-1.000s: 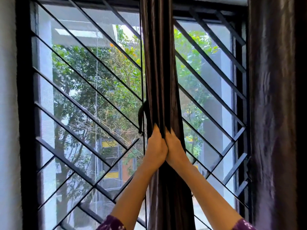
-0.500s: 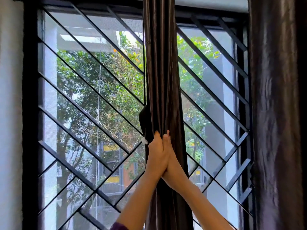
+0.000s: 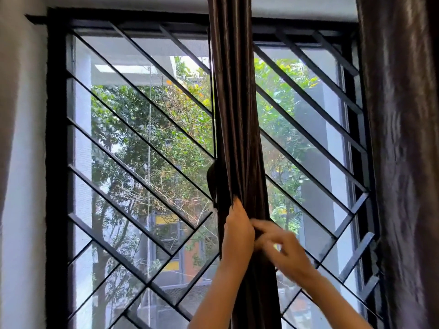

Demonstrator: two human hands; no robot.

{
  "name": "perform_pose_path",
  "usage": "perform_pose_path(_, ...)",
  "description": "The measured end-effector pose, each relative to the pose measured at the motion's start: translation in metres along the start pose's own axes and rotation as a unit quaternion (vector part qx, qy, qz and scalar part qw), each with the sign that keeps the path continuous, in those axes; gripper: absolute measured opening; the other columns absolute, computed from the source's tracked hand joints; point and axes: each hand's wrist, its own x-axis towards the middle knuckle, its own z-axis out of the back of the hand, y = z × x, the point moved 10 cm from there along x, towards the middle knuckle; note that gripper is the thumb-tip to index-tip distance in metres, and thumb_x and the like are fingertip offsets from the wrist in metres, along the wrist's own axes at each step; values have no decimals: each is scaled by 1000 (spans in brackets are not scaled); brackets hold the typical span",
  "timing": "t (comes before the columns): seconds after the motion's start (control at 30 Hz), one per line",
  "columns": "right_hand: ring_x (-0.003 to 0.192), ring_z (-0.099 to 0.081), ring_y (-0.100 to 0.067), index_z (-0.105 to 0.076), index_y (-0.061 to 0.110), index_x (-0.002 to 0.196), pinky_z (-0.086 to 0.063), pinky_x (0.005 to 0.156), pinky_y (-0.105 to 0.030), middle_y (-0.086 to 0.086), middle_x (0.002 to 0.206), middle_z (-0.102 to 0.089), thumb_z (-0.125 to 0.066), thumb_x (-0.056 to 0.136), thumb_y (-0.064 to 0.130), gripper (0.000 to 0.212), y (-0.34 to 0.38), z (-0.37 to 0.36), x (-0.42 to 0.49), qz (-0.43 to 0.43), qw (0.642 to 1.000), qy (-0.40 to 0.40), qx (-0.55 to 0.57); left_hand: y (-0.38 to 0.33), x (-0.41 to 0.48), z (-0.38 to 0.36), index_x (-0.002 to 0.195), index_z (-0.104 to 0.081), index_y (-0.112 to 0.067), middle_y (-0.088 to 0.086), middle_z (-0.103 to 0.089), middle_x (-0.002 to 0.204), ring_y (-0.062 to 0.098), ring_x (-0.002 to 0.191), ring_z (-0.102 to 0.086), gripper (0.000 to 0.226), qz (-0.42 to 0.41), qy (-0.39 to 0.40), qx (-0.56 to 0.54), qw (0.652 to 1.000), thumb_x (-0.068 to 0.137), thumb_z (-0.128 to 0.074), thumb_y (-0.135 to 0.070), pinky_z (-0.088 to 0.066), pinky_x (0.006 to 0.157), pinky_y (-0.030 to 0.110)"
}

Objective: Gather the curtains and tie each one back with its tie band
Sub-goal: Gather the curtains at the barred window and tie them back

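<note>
A dark brown curtain [image 3: 235,115] hangs gathered into a narrow bundle down the middle of the window. My left hand [image 3: 237,233] grips the bundle from its left side, fingers curled round the folds. My right hand [image 3: 282,248] is motion-blurred just right of the bundle, its fingers reaching toward my left hand; whether it holds anything is unclear. A dark loop, possibly the tie band [image 3: 212,180], sticks out behind the bundle's left edge above my left hand. A second brown curtain [image 3: 403,162] hangs at the far right.
Behind the curtains is a window with a black diagonal metal grille [image 3: 142,143] and a black frame [image 3: 55,162]. A white wall [image 3: 21,162] borders it on the left. Trees and buildings show outside.
My right hand has come off the bundle and moved right and down. My left hand still grips the curtain. The view has tilted upward slightly.
</note>
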Motion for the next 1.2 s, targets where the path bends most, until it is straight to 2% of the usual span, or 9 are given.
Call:
perform_pose_path(0.1,110,-58,1,-68,25,99,-49,95,-28,16,118,-63,-55,82,42,27,24,49,30,-15,977,-211,-18,-3,-12,3,150,-14,-16,6,-38,145,19,125,-48,56,-72,-35,-15,997,99,-35,-8,-42,102,32)
perform_pose_path(0.2,116,-54,-1,-41,20,134,-43,94,-15,11,128,-56,-70,77,49,70,49,39,81,-31,980,-181,-72,-3,-17,0,149,-11,-35,-7,-36,147,11,125,-48,52,-90,-35,-64,993,102,-32,-23,-45,99,36)
perform_pose_path(0.3,126,-48,-19,-15,11,149,-35,91,-13,-7,140,-47,-73,78,42,97,50,20,115,-93,980,-136,-107,2,-21,-5,150,-9,-25,3,-34,148,7,113,-55,54,-69,-23,-43,996,102,-32,-16,-50,86,24)
perform_pose_path(0.53,63,-53,-14,-31,-3,142,-40,55,-19,-6,78,-54,-42,96,2,47,41,8,124,-97,967,-175,-156,7,-20,-7,150,-4,-17,8,-24,152,29,128,-43,68,-50,19,10,999,94,-36,4,-39,97,31)
perform_pose_path(0.7,69,-57,-25,-47,-8,126,-41,60,-27,-18,80,-57,-39,95,-2,32,21,22,113,-105,957,-193,-188,33,-57,-18,142,-22,-37,-21,-30,147,-12,128,-32,46,-96,42,-96,990,98,-34,-42,-30,102,8)
perform_pose_path(0.77,65,-53,-19,-52,-2,120,-39,63,-26,-11,77,-55,-39,96,0,27,9,27,110,-120,958,-190,-178,61,-61,5,118,-44,-47,-16,-58,119,0,99,-56,26,-30,-80,-177,981,93,-37,-50,-44,81,15)
perform_pose_path(0.83,58,-43,-11,-53,6,108,-34,63,-23,-1,69,-44,-39,97,1,19,-2,24,105,-124,959,-173,-187,77,-47,26,99,-51,-41,-5,-60,96,13,86,-58,9,39,-172,-203,963,94,-43,-41,-46,74,27)
perform_pose_path(1.07,59,-49,-16,-54,-8,113,-31,56,-17,-9,72,-52,-40,95,-1,24,-17,26,97,-126,952,-187,-206,59,50,52,137,-40,-8,14,-42,141,28,133,-36,64,121,-141,-134,973,87,-60,-41,-29,110,38)
perform_pose_path(1.2,78,-58,-21,-50,-6,124,-40,69,-17,-16,90,-62,-38,92,-7,35,-11,21,94,-115,959,-182,-185,42,72,70,121,-59,-12,6,-66,114,22,107,-60,45,97,-144,-159,972,85,-64,-40,-44,87,29)
